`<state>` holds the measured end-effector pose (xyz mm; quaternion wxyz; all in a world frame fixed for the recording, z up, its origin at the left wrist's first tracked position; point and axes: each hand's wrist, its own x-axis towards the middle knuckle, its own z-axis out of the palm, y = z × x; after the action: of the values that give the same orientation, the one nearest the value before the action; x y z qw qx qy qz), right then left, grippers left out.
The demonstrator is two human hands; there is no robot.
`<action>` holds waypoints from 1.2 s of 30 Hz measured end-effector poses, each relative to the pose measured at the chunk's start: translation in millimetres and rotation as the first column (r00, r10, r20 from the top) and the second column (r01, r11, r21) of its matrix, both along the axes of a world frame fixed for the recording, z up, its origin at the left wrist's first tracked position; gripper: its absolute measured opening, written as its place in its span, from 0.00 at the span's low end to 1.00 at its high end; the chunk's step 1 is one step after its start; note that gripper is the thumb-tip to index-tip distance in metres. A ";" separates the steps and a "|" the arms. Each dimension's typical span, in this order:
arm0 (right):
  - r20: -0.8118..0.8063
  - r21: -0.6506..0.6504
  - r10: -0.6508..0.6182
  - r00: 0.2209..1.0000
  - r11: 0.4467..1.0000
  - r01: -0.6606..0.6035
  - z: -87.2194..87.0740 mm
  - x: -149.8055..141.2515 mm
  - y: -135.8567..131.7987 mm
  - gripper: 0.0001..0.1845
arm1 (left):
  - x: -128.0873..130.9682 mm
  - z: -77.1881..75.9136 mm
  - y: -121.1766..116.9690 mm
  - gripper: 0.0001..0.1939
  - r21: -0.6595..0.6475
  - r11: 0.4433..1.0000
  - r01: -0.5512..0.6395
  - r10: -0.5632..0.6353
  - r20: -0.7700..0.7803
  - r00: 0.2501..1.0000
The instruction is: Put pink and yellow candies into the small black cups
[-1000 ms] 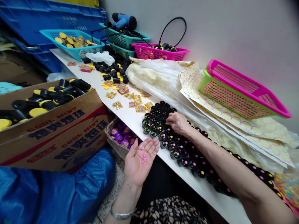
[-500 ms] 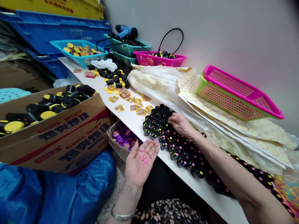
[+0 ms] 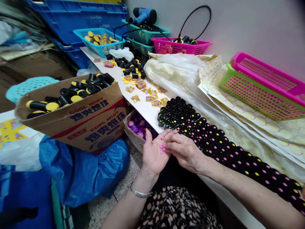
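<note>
My left hand [image 3: 156, 154] is palm up with its fingers stretched out, holding several small pink tablets [image 3: 163, 148] in the palm. Over its fingers, my right hand [image 3: 184, 149] reaches in with fingertips drawn together at the edge of the tablets; whether one is pinched there is hidden. Just beyond both hands, rows of small black cups [image 3: 209, 135] stand packed on the white table [image 3: 145, 113]. Many cups show pink, yellow or green tablets inside.
Left is a carton [image 3: 95, 124] of black and yellow tubes, above a blue plastic bag [image 3: 83, 175]. A box of purple packs [image 3: 138, 124] stands below the table edge. Sticker sheets [image 3: 252, 124] lie under a pink and green basket [image 3: 262, 86]. Small yellow packets [image 3: 154, 98] lie farther back.
My right hand has come back from the black cups to the tablets in my left palm. The view has swung left and down, and both hands appear closer together.
</note>
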<state>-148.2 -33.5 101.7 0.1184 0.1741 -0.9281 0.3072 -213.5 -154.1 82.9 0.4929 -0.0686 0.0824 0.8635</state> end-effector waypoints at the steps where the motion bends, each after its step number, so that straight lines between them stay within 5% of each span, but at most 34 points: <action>1: -0.010 0.041 -0.008 1.000 0.999 0.008 -2.1 0.7 -2.1 0.12 | -0.1 0.3 -0.6 0.34 0.004 1.000 0.003 -0.003 -0.006 1.000; 6: -0.039 0.135 -0.084 0.996 0.987 0.089 -5.1 0.9 -7.6 0.09 | -0.3 0.1 -0.7 0.34 -0.021 1.000 -0.014 0.013 -0.015 1.000; 18: -0.118 0.205 -0.034 0.992 0.977 0.058 -8.1 1.7 -10.5 0.10 | 1.2 0.2 -0.6 0.35 -0.058 0.997 -0.042 0.041 -0.008 0.999; 27: -0.091 -0.040 -0.056 0.994 0.998 0.052 -13.2 5.6 -11.4 0.11 | 0.0 -1.9 -3.2 0.34 -0.031 0.999 -0.033 0.033 0.013 0.999; 31: -0.084 0.135 -0.030 0.996 0.990 0.041 -9.6 3.3 -16.5 0.12 | 1.3 -1.3 -2.3 0.35 -0.058 0.998 -0.026 0.026 -0.002 1.000; 36: -0.191 0.408 0.041 0.981 0.912 0.041 -3.9 -1.8 -27.1 0.12 | 1.0 -2.9 -2.6 0.35 -0.091 0.996 -0.020 0.021 0.008 1.000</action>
<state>-150.0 -60.6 97.8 0.1697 0.2242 -0.9557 0.0871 -212.5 -156.6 80.0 0.4806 -0.0959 0.1188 0.8635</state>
